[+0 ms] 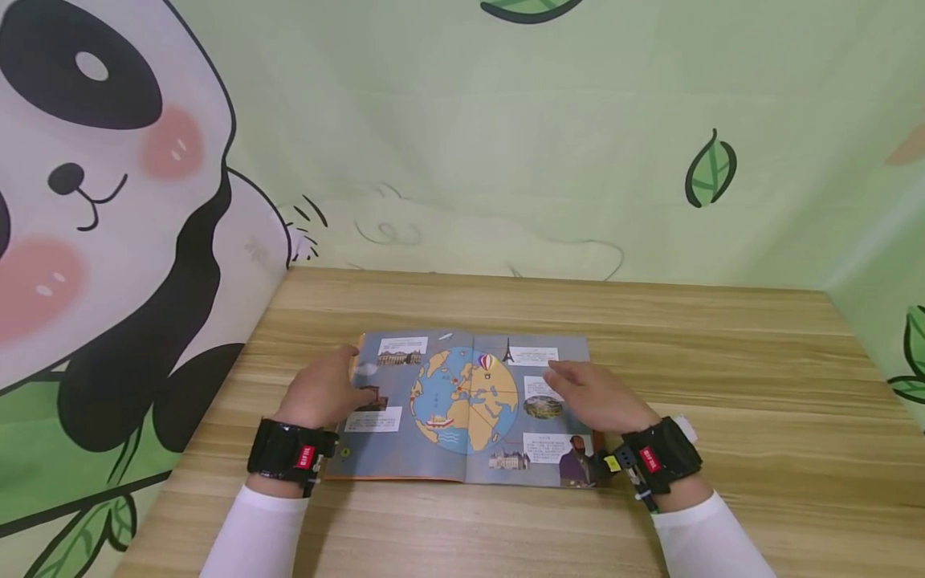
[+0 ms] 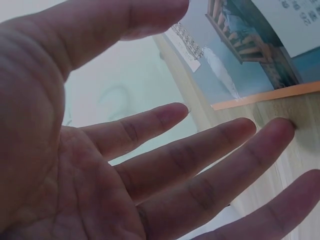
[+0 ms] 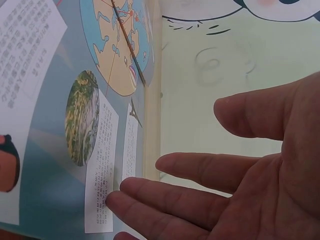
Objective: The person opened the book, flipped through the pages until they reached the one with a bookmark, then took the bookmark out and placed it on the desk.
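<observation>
An illustrated book (image 1: pixel 448 466) lies spread on the table, a globe map printed across its two grey-blue pages. At its left edge is my left hand (image 1: pixel 319 391), thumb over the page and fingers by the outer edge. The left wrist view shows that hand (image 2: pixel 115 165) with its fingers spread and fairly straight beside the book's orange-edged corner (image 2: pixel 265 97). My right hand (image 1: pixel 605 395) is over the right page's outer edge. In the right wrist view its fingers (image 3: pixel 175 202) extend loosely along the printed page (image 3: pixel 55 155), gripping nothing; whether they touch the paper I cannot tell.
The wooden table (image 1: pixel 759 385) extends around the book on all sides. Behind it hangs a pale green backdrop (image 1: pixel 448 144) with printed leaves, and a large panda picture (image 1: pixel 195 144) fills the left side. Each wrist wears a black strap (image 1: pixel 278 451) with a camera.
</observation>
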The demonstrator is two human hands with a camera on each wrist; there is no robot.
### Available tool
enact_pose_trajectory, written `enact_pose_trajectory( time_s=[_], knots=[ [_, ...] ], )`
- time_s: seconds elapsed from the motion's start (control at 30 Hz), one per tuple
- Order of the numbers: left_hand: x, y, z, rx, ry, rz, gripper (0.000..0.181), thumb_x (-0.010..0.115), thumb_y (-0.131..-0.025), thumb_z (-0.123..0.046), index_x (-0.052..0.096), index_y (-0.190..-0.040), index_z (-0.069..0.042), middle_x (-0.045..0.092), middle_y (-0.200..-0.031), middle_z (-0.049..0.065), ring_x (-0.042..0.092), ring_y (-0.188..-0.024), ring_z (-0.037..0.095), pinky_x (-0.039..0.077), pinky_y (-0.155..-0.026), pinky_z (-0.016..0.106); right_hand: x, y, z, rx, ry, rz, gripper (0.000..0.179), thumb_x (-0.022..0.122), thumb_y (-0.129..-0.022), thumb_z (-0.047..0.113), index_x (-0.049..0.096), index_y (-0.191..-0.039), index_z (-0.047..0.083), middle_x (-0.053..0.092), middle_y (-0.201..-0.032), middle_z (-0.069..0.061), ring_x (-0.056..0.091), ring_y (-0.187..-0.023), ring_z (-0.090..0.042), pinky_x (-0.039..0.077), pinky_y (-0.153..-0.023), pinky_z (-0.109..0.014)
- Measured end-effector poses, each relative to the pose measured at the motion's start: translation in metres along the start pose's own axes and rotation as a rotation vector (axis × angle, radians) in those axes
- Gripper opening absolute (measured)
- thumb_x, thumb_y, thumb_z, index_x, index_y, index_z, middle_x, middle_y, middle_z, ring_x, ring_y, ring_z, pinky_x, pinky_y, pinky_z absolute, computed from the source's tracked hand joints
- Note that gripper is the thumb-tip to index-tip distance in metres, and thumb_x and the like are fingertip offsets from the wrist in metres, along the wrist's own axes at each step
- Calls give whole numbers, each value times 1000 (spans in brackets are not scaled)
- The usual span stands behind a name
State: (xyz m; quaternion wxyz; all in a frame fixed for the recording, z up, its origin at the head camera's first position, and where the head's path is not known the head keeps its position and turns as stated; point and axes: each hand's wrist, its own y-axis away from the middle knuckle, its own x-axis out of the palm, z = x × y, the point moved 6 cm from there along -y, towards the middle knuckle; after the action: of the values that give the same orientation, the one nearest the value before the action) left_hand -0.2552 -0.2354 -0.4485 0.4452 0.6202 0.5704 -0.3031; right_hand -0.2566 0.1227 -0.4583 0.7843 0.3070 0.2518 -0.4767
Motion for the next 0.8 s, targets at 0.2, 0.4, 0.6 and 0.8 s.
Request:
enact_pose_trajectory(
  time_s=[0.2,0.4,0.6,0.8],
  knots=[
    [0,-1,-1,5,-6,2,82,84,-85,-28,46,-151,1,68,-128,30,68,-93,33,57,-70,43,0,-1,0,-5,9,-8,60,39,-112,39,45,-153,-4,51,-153,-26,44,-146,-46,38,-117,-63],
    [4,2,-18,90,-16,-29,79,84,-85,-30,49,-150,-1,72,-120,25,67,-90,30,56,-73,45,-2,0,-2,3,4,-15,57,41,-112,36,46,-152,-4,52,-153,-27,45,-145,-47,40,-115,-64],
    [20,10,-48,227,2,-7,73,82,-88,-36,55,-148,-4,70,-131,19,69,-114,33,58,-93,52,-2,0,-2,2,5,-18,57,41,-112,36,47,-152,-4,52,-153,-27,46,-145,-47,41,-115,-64],
    [37,18,-71,346,-41,28,79,83,-87,-40,52,-153,-9,52,-156,16,46,-147,39,43,-116,56,-2,0,-1,4,8,-14,59,40,-111,39,47,-152,-3,52,-153,-26,45,-145,-46,40,-115,-63]
  ],
)
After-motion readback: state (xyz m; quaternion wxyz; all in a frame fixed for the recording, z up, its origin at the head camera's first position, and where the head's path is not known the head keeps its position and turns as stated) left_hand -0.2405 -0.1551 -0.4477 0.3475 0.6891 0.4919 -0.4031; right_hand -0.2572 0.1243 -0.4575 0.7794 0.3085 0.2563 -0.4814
